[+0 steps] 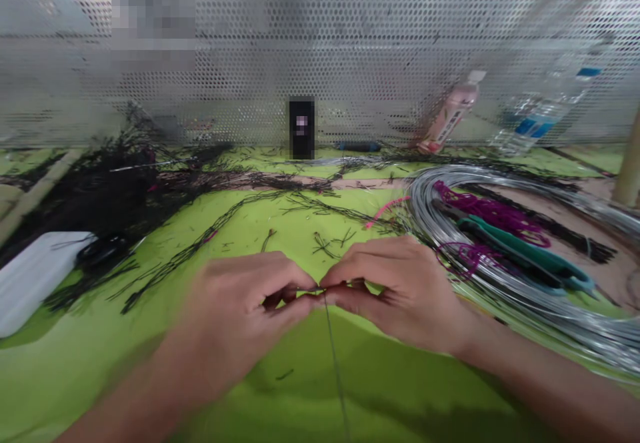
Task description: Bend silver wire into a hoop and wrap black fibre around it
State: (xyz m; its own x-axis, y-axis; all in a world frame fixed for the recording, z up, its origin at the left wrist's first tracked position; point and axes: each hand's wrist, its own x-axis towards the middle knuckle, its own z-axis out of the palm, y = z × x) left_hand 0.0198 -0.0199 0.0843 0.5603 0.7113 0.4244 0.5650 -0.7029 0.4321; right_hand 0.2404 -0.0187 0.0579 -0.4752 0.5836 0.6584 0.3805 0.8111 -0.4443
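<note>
My left hand (pixel 245 303) and my right hand (pixel 400 289) meet fingertip to fingertip above the green table surface (pixel 400 396). Both are closed in a pinch on a thin wire (pixel 335 356), which runs from between the fingertips down toward my body. A short dark bit of it shows between the thumbs and forefingers; whatever else the fingers cover is hidden. Just beyond my fingers lie small dark wire scraps (pixel 325 246).
On the right, a silver wire coil (pixel 425 196) carries green-handled pliers (pixel 530 256) and purple cord (pixel 520 219). A pink-labelled bottle (pixel 450 116) and a clear water bottle (pixel 535 119) lean against the perforated metal panel (pixel 350 29). Dark strands (pixel 190 256) and a white box (pixel 40 276) lie left.
</note>
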